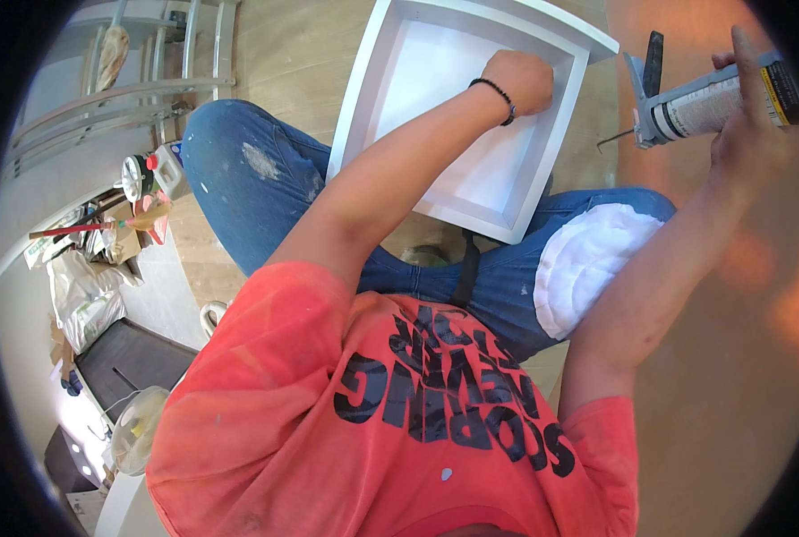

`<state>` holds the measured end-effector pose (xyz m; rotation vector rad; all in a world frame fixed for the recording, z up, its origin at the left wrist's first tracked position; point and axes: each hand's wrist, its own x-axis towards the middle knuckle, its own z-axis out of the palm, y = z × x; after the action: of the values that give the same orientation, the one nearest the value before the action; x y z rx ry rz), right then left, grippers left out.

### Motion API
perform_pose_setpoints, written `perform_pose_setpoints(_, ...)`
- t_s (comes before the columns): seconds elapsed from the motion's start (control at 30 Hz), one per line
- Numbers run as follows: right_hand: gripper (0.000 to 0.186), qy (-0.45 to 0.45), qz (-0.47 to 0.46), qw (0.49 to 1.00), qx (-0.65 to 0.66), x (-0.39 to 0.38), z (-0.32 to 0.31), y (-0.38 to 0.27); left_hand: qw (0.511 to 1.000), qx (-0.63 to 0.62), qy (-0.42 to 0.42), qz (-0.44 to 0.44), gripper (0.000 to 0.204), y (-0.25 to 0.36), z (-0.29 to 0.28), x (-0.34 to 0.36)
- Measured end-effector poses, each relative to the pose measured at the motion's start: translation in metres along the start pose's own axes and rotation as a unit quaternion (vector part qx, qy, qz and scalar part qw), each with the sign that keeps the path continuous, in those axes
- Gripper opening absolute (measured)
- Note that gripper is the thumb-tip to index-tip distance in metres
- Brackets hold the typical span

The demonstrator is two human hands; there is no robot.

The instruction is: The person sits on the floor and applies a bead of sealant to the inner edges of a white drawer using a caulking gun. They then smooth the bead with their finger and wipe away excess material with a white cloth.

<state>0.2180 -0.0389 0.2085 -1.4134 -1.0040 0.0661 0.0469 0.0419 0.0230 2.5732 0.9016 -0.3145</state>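
My left hand [517, 82], with a beaded bracelet at the wrist, is curled against the inner right side of a white wooden drawer [356, 107]; its fingertips are hidden. The drawer lies tilted across my legs in paint-marked jeans [238, 188]. My right hand [739, 134] grips a grey caulking gun [650, 125] with a tube in it, out to the right of the drawer, its nozzle end pointing left. A white round pad [587, 259] lies on my right thigh.
Metal ladder-like frames [149, 85] stand at the upper left. Along the left are a white jug [166, 167], plastic bags [86, 300], long-handled tools [68, 231], a dark flat board [126, 358] and a clear container [140, 430]. The floor [713, 340] extends around me.
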Motion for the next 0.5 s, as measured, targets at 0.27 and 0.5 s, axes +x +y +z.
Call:
perform_pose_setpoints(0.27, 0.026, -0.002, 0.003, 1.000, -0.024, -0.001, -0.002, -0.002, 0.986, -0.094, 0.136, -0.006, 0.055, -0.009, 0.028, -0.011)
perform_pose_setpoints(0.5, 0.053, -0.085, -0.025, 0.991, 0.100, 0.014, -0.003, 0.006, 0.992, -0.055, 0.113, 0.011, 0.053, -0.007, 0.031, 0.001)
